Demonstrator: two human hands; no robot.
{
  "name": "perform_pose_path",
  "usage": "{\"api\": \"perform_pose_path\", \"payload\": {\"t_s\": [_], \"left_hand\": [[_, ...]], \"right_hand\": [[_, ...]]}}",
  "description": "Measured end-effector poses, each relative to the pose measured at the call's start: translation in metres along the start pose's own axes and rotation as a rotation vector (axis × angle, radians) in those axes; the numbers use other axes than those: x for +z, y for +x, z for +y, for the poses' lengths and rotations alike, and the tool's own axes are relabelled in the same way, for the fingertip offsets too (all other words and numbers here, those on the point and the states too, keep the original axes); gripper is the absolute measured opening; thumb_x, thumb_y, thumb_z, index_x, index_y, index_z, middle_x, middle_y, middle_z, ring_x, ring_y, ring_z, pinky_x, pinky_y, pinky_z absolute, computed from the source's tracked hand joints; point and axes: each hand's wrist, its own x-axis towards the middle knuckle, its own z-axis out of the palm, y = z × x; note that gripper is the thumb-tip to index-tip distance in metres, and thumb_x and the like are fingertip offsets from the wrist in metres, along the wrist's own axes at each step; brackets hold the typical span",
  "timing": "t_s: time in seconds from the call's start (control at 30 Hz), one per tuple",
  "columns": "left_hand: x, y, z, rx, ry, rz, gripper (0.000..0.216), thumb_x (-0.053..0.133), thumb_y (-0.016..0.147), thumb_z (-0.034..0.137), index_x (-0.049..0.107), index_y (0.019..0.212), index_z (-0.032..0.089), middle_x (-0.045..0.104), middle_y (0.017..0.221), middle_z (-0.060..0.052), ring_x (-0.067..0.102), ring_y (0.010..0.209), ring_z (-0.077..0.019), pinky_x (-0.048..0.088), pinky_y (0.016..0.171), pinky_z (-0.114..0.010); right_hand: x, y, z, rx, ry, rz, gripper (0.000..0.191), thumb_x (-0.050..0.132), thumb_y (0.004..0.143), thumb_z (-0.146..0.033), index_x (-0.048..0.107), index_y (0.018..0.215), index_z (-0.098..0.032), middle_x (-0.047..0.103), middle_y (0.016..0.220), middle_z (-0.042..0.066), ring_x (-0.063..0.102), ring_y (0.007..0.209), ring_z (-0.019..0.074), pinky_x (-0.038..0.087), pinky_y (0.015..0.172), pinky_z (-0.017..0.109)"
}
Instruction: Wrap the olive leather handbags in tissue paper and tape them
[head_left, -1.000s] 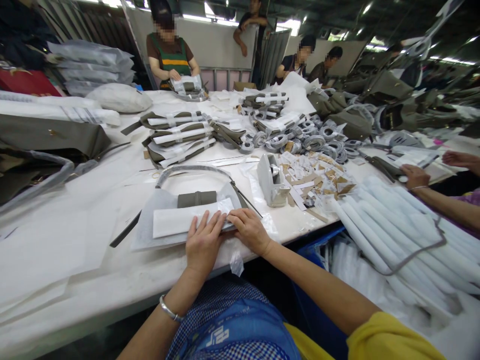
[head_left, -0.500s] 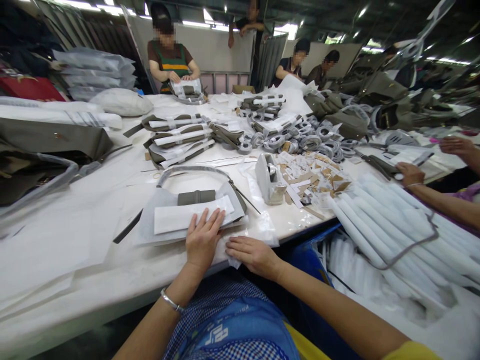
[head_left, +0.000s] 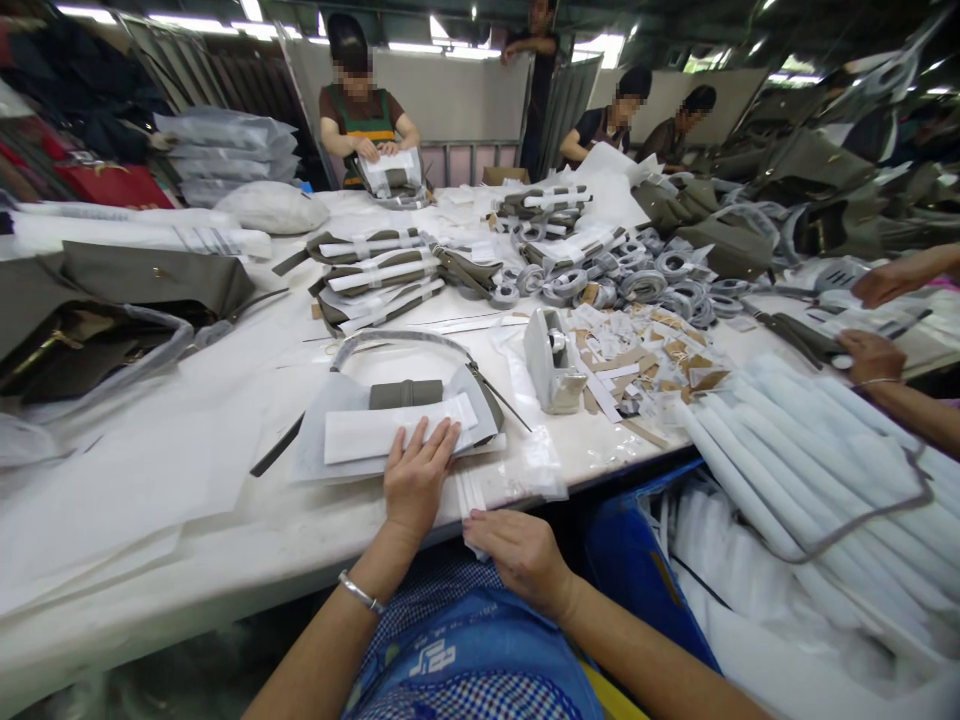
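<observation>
My left hand (head_left: 420, 472) lies flat with fingers stretched over a folded white paper pad (head_left: 364, 436). The pad rests on an olive-grey handbag (head_left: 405, 394) laid down with white tissue paper (head_left: 311, 455) around it. Behind it curves the bag's wrapped handle (head_left: 405, 338), and a dark strap end (head_left: 276, 447) sticks out at left. At the table's front edge, my right hand (head_left: 523, 552) has its fingers closed on a thin white translucent strip (head_left: 468, 492), whose far end runs up onto the table.
A tape dispenser (head_left: 551, 365) stands right of the bag, beside card and paper scraps (head_left: 652, 360). Flat bag parts (head_left: 382, 270) and grey rolls (head_left: 645, 285) lie behind. White padded rolls (head_left: 810, 480) overhang a blue bin (head_left: 630, 545). A co-worker's hand (head_left: 874, 357) is at right.
My right hand has drawn back toward my body from the table edge, its fingers now closed on the strip, which shows stretched out. My left hand stays on the pad. The view has shifted slightly.
</observation>
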Motion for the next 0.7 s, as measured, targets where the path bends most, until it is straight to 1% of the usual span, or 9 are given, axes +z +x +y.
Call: {"api": "perform_pose_path", "payload": {"t_s": [0.07, 0.13, 0.23, 0.3, 0.4, 0.47, 0.53, 0.6, 0.7], "left_hand": [[0.0, 0.0, -0.001, 0.005, 0.001, -0.011, 0.054, 0.054, 0.094, 0.019, 0.045, 0.146, 0.027, 0.054, 0.143, -0.004, 0.044, 0.137, -0.0301, 0.031, 0.115, -0.056], [0.001, 0.0, -0.002, 0.017, 0.005, -0.015, 0.054, 0.053, 0.094, 0.019, 0.044, 0.146, 0.027, 0.053, 0.143, -0.005, 0.044, 0.137, -0.0302, 0.031, 0.114, -0.056], [0.003, -0.001, -0.004, 0.052, 0.016, -0.005, 0.052, 0.051, 0.096, 0.02, 0.043, 0.146, 0.025, 0.051, 0.145, -0.006, 0.044, 0.138, -0.0295, 0.03, 0.115, -0.056], [0.003, -0.002, -0.005, 0.067, 0.024, 0.01, 0.05, 0.05, 0.097, 0.02, 0.043, 0.146, 0.025, 0.051, 0.147, -0.008, 0.046, 0.136, -0.0282, 0.029, 0.116, -0.055], [0.003, -0.002, -0.005, 0.066, 0.02, 0.028, 0.045, 0.051, 0.096, 0.017, 0.051, 0.141, 0.024, 0.057, 0.141, -0.011, 0.053, 0.129, -0.0265, 0.029, 0.116, -0.054], [0.002, -0.003, -0.004, 0.067, 0.012, 0.043, 0.037, 0.052, 0.095, 0.014, 0.06, 0.13, 0.021, 0.061, 0.134, -0.012, 0.056, 0.124, -0.0263, 0.031, 0.116, -0.053], [0.002, -0.002, -0.004, 0.07, 0.009, 0.064, 0.029, 0.052, 0.094, 0.013, 0.065, 0.119, 0.018, 0.064, 0.13, -0.012, 0.058, 0.122, -0.0259, 0.032, 0.116, -0.053], [0.004, -0.002, -0.005, 0.071, 0.004, 0.092, 0.027, 0.05, 0.095, 0.013, 0.066, 0.116, 0.017, 0.065, 0.127, -0.012, 0.059, 0.12, -0.0246, 0.035, 0.115, -0.05], [0.005, -0.001, -0.008, 0.081, -0.01, 0.132, 0.029, 0.046, 0.096, 0.013, 0.064, 0.118, 0.016, 0.066, 0.125, -0.011, 0.06, 0.117, -0.0227, 0.04, 0.112, -0.044]], "right_hand": [[-0.007, 0.008, -0.002, -0.032, -0.015, -0.02, 0.034, 0.045, 0.092, -0.006, 0.067, 0.114, -0.02, 0.076, 0.106, 0.006, 0.071, 0.104, 0.0212, 0.06, 0.089, 0.035], [-0.019, 0.024, -0.001, -0.093, -0.041, -0.052, 0.03, 0.046, 0.093, -0.008, 0.067, 0.111, -0.018, 0.077, 0.104, 0.006, 0.072, 0.1, 0.0208, 0.061, 0.087, 0.035], [-0.037, 0.059, 0.004, -0.159, -0.073, -0.104, 0.027, 0.047, 0.095, -0.01, 0.069, 0.105, -0.019, 0.077, 0.1, 0.005, 0.073, 0.092, 0.0176, 0.06, 0.084, 0.031], [-0.044, 0.084, 0.011, -0.137, -0.08, -0.119, 0.029, 0.045, 0.096, -0.01, 0.071, 0.103, -0.022, 0.077, 0.098, 0.003, 0.073, 0.089, 0.0159, 0.058, 0.082, 0.029], [-0.045, 0.118, 0.03, -0.037, -0.087, -0.105, 0.03, 0.047, 0.095, -0.011, 0.073, 0.102, -0.025, 0.078, 0.096, 0.0, 0.073, 0.088, 0.0161, 0.056, 0.08, 0.028], [-0.039, 0.136, 0.045, 0.056, -0.081, -0.104, 0.026, 0.054, 0.093, -0.014, 0.075, 0.101, -0.027, 0.078, 0.096, -0.001, 0.074, 0.087, 0.0166, 0.055, 0.081, 0.027], [-0.03, 0.15, 0.061, 0.18, -0.056, -0.132, 0.022, 0.061, 0.09, -0.015, 0.077, 0.096, -0.029, 0.078, 0.093, -0.003, 0.074, 0.086, 0.0167, 0.054, 0.081, 0.026], [-0.021, 0.161, 0.075, 0.321, -0.036, -0.178, 0.019, 0.065, 0.087, -0.016, 0.078, 0.09, -0.03, 0.078, 0.09, -0.005, 0.074, 0.086, 0.0164, 0.054, 0.081, 0.026], [-0.01, 0.168, 0.089, 0.484, -0.036, -0.243, 0.012, 0.07, 0.084, -0.02, 0.077, 0.082, -0.031, 0.078, 0.085, -0.007, 0.073, 0.081, 0.0162, 0.051, 0.074, 0.026]]}}
